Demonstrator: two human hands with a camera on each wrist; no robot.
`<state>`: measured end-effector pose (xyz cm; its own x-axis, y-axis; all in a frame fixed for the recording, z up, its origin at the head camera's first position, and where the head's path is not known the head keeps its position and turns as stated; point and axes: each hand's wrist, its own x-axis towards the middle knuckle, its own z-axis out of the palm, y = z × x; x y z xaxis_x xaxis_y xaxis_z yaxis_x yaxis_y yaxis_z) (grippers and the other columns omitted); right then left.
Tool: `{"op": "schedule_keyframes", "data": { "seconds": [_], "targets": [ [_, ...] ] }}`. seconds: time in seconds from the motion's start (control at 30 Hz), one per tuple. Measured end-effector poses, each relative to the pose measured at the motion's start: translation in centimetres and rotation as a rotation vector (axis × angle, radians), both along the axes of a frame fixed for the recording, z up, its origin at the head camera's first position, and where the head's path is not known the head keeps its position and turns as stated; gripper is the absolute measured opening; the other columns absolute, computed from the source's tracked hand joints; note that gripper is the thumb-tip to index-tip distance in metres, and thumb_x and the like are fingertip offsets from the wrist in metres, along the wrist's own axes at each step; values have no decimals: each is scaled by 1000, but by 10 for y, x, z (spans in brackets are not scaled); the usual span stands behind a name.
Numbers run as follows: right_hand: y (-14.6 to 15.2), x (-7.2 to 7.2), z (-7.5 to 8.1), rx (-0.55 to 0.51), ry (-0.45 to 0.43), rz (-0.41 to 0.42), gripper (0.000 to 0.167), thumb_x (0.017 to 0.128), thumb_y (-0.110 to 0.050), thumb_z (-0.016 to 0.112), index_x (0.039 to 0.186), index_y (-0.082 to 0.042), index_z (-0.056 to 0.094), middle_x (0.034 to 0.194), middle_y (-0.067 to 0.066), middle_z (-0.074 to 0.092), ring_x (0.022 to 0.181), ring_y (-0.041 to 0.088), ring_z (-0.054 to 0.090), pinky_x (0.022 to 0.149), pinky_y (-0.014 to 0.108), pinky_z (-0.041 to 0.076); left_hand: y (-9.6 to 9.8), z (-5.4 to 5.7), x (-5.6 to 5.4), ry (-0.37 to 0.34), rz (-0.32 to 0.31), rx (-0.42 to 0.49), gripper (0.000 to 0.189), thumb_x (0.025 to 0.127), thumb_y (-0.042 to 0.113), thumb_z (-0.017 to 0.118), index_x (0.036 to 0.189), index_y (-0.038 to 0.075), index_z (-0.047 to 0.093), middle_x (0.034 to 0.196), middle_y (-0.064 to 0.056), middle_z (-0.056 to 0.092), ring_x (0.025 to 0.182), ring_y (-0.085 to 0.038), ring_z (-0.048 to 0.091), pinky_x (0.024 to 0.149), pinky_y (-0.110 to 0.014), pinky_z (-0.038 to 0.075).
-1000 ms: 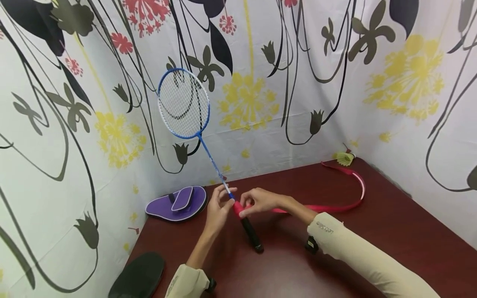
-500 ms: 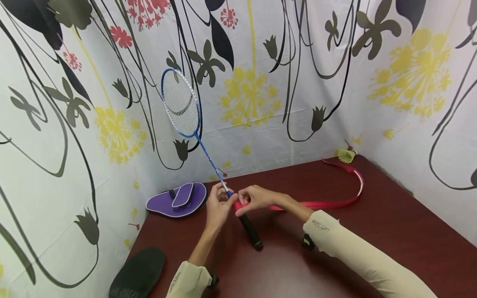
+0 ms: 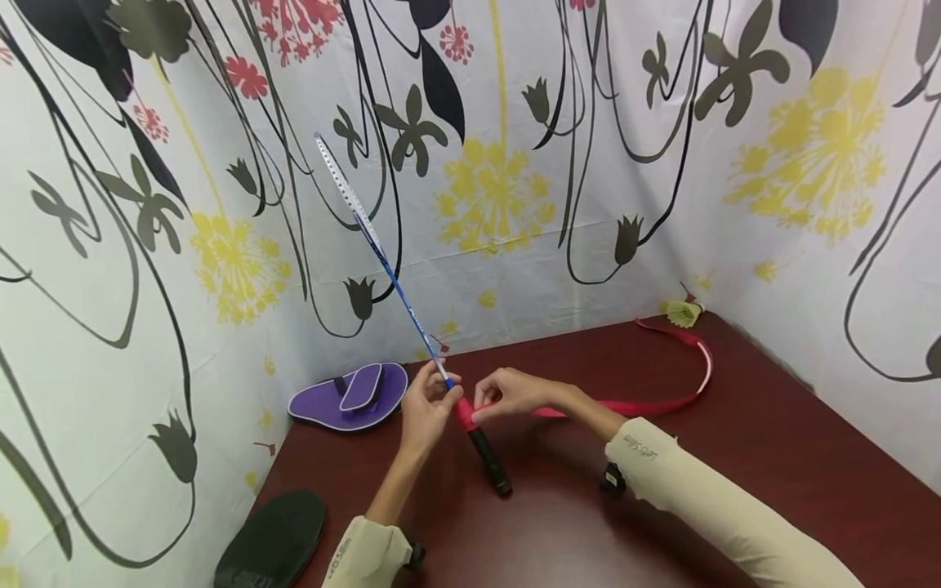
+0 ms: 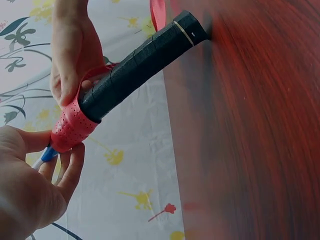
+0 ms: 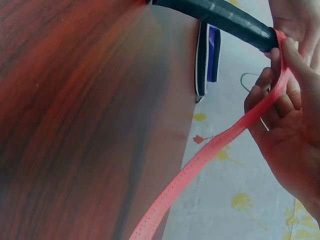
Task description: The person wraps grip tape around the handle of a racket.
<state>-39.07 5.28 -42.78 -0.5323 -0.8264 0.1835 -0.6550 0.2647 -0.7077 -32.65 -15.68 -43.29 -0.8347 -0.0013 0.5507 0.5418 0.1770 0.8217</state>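
Note:
A blue and white badminton racket (image 3: 406, 303) leans up and to the left, its head seen edge-on in the head view. Its black handle (image 4: 142, 62) points down, with the butt end at the tabletop. Red perforated grip tape (image 4: 74, 126) wraps the handle's upper end. My left hand (image 3: 425, 416) pinches the racket there, thumb and fingers at the tape's edge and the blue cone. Between thumb and fingers, my right hand (image 3: 518, 394) pinches the tape beside the handle. From that hand the loose tape strip (image 5: 210, 149) trails away over the table.
On the brown table (image 3: 735, 445) lie a purple paddle case (image 3: 349, 398) at the back left and a dark paddle (image 3: 272, 539) at the front left. A yellow shuttlecock (image 3: 681, 313) sits in the far right corner. Patterned curtains stand behind and on both sides.
The racket has turned about its shaft, so its head went from nearly face-on to edge-on. Both hands stay at the handle's upper end, holding racket and tape.

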Motion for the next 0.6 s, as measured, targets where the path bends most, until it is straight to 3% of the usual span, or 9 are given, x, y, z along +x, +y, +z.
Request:
{"op": "schedule_keyframes", "data": {
  "seconds": [0.13,0.3,0.47,0.6],
  "targets": [
    [3,-1,2,-2,-9,17,7,96,-24,77,94,-17,77,85,-4,75,76,7,66,68,22,53,-2,-1,-1,-14,-27,-11,53,91,-11,72,141,1,58,108,-24,73,99,-41,71,75,-19,57],
    [4,1,4,-2,4,-2,13,95,-24,79,97,-13,73,82,-2,73,73,7,64,65,22,50,-2,0,-1,-44,-69,-9,51,94,-12,67,142,1,55,114,-26,71,106,-42,69,82,-23,57],
    [2,1,3,14,-29,-37,19,94,-24,80,102,-10,70,81,0,74,75,22,69,63,22,47,-3,0,0,-61,-126,8,52,96,-11,64,145,1,50,119,-30,67,108,-31,68,94,-33,56],
    [0,0,3,28,-54,-42,22,94,-25,80,106,-10,70,80,6,75,77,35,71,60,21,45,-4,-1,0,-45,-185,27,53,97,-13,60,147,0,47,121,-31,65,104,-23,67,97,-31,54]
  ]
}}
